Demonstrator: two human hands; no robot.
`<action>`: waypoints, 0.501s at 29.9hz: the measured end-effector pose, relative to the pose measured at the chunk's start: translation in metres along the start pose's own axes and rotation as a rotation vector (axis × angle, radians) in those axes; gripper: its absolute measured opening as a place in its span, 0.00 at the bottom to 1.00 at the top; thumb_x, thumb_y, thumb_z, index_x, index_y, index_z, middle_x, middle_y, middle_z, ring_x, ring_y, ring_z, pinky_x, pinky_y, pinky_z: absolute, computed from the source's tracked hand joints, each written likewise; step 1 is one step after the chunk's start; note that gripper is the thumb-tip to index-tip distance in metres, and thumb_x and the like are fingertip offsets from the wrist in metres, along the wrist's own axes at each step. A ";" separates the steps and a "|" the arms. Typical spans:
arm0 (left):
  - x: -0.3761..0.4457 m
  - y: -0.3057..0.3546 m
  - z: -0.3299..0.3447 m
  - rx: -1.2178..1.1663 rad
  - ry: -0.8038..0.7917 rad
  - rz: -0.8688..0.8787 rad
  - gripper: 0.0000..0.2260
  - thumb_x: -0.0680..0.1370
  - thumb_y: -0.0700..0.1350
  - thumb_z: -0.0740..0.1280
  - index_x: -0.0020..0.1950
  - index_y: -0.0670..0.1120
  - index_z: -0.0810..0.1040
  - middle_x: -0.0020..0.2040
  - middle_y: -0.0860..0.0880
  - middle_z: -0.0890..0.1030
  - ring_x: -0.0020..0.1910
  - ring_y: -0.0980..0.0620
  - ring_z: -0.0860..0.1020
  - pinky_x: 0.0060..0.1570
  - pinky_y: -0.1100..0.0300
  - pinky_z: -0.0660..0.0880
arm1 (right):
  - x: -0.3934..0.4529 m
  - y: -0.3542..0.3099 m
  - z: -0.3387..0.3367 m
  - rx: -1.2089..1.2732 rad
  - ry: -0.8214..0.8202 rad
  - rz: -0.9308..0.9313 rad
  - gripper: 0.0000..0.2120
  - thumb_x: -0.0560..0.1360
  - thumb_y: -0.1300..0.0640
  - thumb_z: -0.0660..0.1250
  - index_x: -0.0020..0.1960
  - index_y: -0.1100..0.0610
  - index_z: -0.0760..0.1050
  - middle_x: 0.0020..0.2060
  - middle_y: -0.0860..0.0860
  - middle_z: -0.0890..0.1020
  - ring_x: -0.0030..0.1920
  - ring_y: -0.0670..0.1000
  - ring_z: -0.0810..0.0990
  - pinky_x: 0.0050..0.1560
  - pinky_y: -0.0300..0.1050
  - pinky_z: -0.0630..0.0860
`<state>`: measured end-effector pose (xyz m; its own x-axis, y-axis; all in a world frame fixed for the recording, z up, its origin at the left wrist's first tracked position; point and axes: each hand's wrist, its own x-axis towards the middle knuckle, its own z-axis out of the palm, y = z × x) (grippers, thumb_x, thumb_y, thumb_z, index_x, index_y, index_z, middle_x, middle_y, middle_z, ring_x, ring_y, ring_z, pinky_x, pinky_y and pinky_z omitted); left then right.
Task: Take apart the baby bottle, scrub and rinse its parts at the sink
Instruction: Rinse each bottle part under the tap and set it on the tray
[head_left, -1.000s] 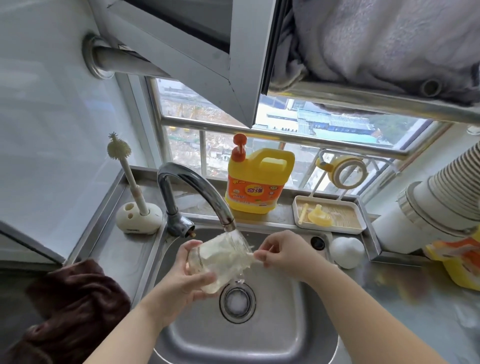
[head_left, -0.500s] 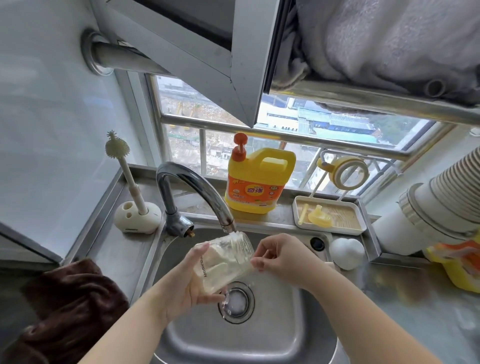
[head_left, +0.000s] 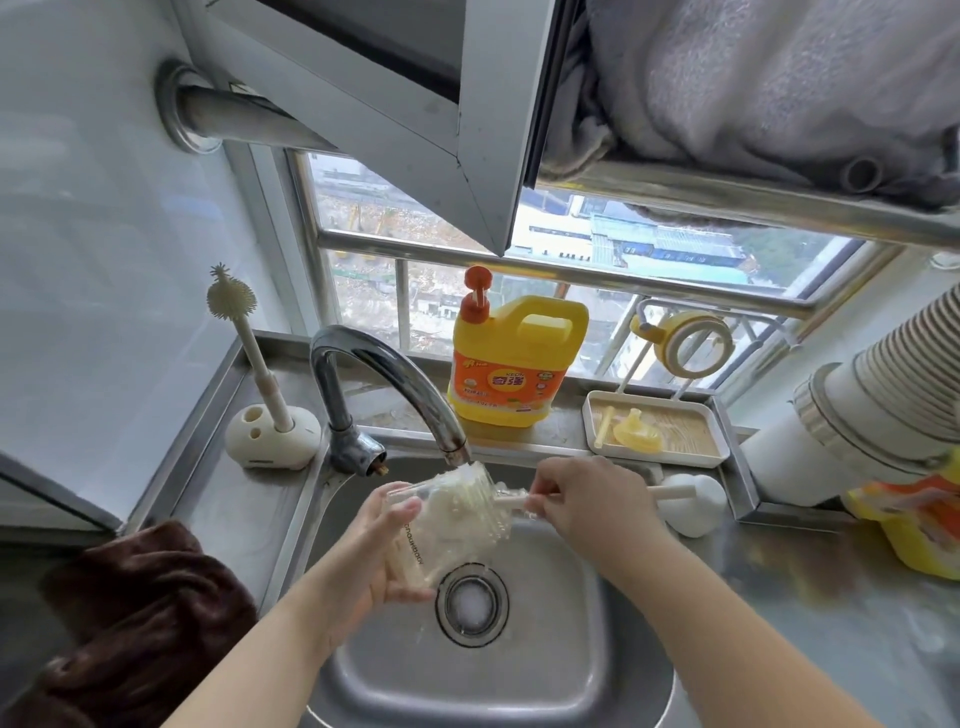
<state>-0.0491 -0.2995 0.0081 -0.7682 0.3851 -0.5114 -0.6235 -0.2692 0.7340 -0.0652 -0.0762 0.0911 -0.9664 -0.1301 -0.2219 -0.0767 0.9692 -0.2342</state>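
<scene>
My left hand (head_left: 371, 558) grips the clear baby bottle body (head_left: 447, 522), tilted with its mouth up and to the right, just under the faucet spout (head_left: 452, 441) over the steel sink (head_left: 613, 649). My right hand (head_left: 587, 501) pinches the white handle of a bottle brush (head_left: 511, 503) whose head is inside the bottle. A yellow bottle nipple (head_left: 636, 431) and a straw lie in the white drying tray (head_left: 711, 457). The yellow collar ring (head_left: 691, 343) hangs on the tray's rack.
A yellow dish soap jug (head_left: 514, 364) stands on the sill behind the faucet. A small brush in a white holder (head_left: 272, 439) sits left of the sink. A brown towel (head_left: 140, 623) lies at the left. A white round brush base (head_left: 696, 501) rests right of the sink.
The bottle has tipped and shifted slightly right and down under the spout. My right hand has drawn the brush handle outward to the right, so more of it shows.
</scene>
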 end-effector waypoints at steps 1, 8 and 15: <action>0.001 -0.001 0.002 -0.020 0.010 0.006 0.28 0.63 0.59 0.73 0.60 0.54 0.73 0.65 0.41 0.73 0.54 0.37 0.77 0.35 0.50 0.80 | 0.000 -0.007 0.004 -0.013 -0.001 -0.027 0.09 0.77 0.45 0.62 0.48 0.47 0.77 0.44 0.44 0.81 0.44 0.48 0.78 0.41 0.42 0.70; -0.001 0.005 -0.005 0.046 0.058 0.047 0.35 0.55 0.59 0.79 0.60 0.56 0.73 0.61 0.42 0.75 0.54 0.40 0.79 0.36 0.49 0.80 | 0.003 -0.001 -0.009 -0.009 -0.003 -0.008 0.08 0.76 0.45 0.62 0.47 0.47 0.77 0.42 0.45 0.80 0.45 0.48 0.78 0.45 0.44 0.75; -0.006 0.005 -0.009 0.071 0.072 0.082 0.29 0.59 0.56 0.74 0.59 0.55 0.74 0.61 0.45 0.74 0.52 0.41 0.79 0.38 0.46 0.80 | -0.004 0.012 -0.016 -0.014 0.002 0.052 0.09 0.76 0.44 0.63 0.47 0.47 0.77 0.41 0.43 0.80 0.44 0.47 0.78 0.47 0.44 0.76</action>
<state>-0.0486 -0.3115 0.0109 -0.8263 0.2992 -0.4771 -0.5482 -0.2333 0.8031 -0.0665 -0.0612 0.1040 -0.9696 -0.0796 -0.2314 -0.0304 0.9774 -0.2090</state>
